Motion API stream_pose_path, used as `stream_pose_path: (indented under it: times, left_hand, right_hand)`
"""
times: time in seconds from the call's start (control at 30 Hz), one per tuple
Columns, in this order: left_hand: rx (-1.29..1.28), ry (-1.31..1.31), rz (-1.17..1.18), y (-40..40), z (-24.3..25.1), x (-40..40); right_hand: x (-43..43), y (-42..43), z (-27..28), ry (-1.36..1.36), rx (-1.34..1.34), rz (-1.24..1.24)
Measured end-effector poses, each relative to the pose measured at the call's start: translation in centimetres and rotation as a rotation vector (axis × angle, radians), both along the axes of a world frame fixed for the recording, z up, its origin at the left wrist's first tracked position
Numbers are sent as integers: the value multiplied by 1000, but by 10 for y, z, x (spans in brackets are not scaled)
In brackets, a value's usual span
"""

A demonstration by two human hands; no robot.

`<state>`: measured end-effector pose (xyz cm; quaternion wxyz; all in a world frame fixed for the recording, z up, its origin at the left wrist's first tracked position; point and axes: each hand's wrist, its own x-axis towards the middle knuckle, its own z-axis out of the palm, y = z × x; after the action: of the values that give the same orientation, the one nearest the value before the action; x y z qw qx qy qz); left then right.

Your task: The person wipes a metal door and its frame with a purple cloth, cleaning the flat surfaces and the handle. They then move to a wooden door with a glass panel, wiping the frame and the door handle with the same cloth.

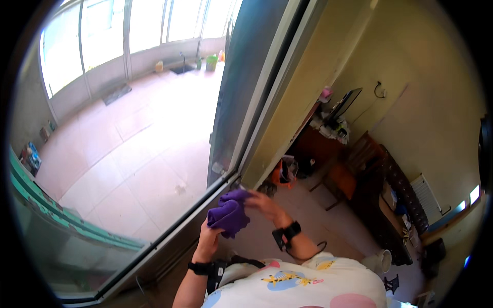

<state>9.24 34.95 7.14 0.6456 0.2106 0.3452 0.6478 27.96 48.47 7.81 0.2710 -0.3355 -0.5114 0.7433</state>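
Observation:
A crumpled purple cloth (230, 215) is held up in front of me, beside the metal frame (185, 225) of a sliding glass door. My left hand (210, 235) grips its lower left side from below. On the cloth's upper right edge lie the fingers of my right hand (264, 204), somewhat blurred; the cloth hides their tips, so I cannot tell how firmly they hold it. Black straps with small devices are on both wrists. The glass door panel (246, 77) rises beyond the cloth, and a yellowish wall edge stands to its right.
Past the door is a tiled floor (127, 169) with a sink (182, 69) and a green bucket (211, 62) at the far side. On the right are a wooden chair (342, 181), an orange bag (278, 175), a dark sofa (400, 177) and a pale cylindrical container (379, 261).

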Motion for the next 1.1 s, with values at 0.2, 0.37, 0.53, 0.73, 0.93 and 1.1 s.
stream_pose_path:
  times: [0.2,0.37,0.53,0.73,0.93,1.1]
  left_hand:
    - [82,-111,-52,7,11,-9]
    - [1,87,-293,16,6,6]
    - [46,391,-635,31,-18,18]
    - [643,614,-301,29,73,38]
    - [571,815,-500,35,80,61]
    - [452,423,-104,53,83,58]
  right_hand:
    - [36,-23,20,185,-263,-298]
    - [47,-28,85,434,-4,-446]
    - [29,-45,152,351,193,-256]
    - [31,-36,139,11,565,-86]
    - [14,-49,172,78,322,-140]
    - [48,-25,159,-479,800,-594]
